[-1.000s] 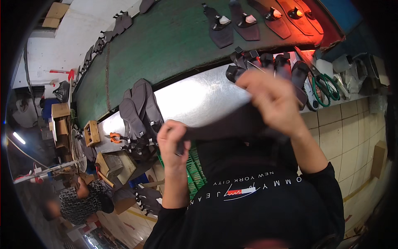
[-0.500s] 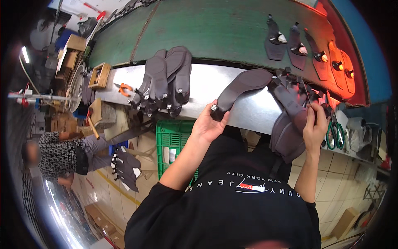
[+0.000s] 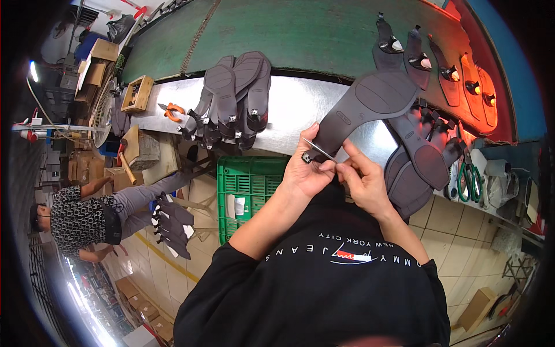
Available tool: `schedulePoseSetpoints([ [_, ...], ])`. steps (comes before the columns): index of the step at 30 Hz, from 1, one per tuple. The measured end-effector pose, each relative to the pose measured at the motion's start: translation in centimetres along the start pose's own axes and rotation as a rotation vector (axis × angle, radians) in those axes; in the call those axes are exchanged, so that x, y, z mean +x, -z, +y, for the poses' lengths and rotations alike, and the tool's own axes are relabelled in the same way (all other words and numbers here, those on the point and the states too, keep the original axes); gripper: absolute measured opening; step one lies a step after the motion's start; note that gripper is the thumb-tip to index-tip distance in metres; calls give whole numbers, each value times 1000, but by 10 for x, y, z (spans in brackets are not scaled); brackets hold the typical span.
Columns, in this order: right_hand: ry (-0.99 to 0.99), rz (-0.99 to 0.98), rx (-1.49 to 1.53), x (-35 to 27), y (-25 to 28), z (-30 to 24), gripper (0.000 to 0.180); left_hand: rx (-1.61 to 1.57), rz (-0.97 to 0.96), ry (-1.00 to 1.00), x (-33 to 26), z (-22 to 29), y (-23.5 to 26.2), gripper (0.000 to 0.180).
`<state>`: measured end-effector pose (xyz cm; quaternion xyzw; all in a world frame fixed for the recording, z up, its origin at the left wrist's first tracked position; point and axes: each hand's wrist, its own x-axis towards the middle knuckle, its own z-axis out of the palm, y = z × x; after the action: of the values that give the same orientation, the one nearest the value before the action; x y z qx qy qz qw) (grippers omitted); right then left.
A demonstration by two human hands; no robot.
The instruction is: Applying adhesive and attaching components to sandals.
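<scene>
My left hand (image 3: 303, 173) is closed around the heel end of a dark grey sandal sole (image 3: 367, 101), whose wide front end points away to the upper right. A small shiny fitting (image 3: 306, 157) shows on the dark strap by my left fingers. Pinched in my right hand (image 3: 365, 184) is a thin metal rod-like tool (image 3: 321, 151), which lies across the heel end near that fitting. Its exact kind does not show. To the right, a pile of similar grey sandals (image 3: 428, 165) overhangs the bench's front edge.
More sandals (image 3: 221, 87) are stacked left on the metal bench (image 3: 298, 107), near orange-handled pliers (image 3: 172, 111) and a wooden box (image 3: 137, 94). Beyond runs a green belt (image 3: 277, 37) carrying red-lit sandals (image 3: 448, 75). Green-handled scissors (image 3: 469, 184), a green crate (image 3: 245, 176) and another person (image 3: 87, 217) are nearby.
My right hand has come left from the right-hand pile, bringing the thin tool to the heel end of the sole. The sole has turned, showing its flat face more fully.
</scene>
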<state>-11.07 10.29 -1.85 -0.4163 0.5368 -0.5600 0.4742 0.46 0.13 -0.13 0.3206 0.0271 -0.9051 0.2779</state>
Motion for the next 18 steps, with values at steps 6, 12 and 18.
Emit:
schedulePoseSetpoints([
  [6, 284, 150, -233, 8, 13, -3, 31, -101, 0, 85, 6, -7, 8, 19],
  [12, -244, -60, 320, -2, 21, -19, 46, 289, 93, -330, 10, -7, -5, 33],
  [18, -263, -62, 307, -9, 0, -12, 54, 648, 31, -703, 3, -9, -14, 63],
])
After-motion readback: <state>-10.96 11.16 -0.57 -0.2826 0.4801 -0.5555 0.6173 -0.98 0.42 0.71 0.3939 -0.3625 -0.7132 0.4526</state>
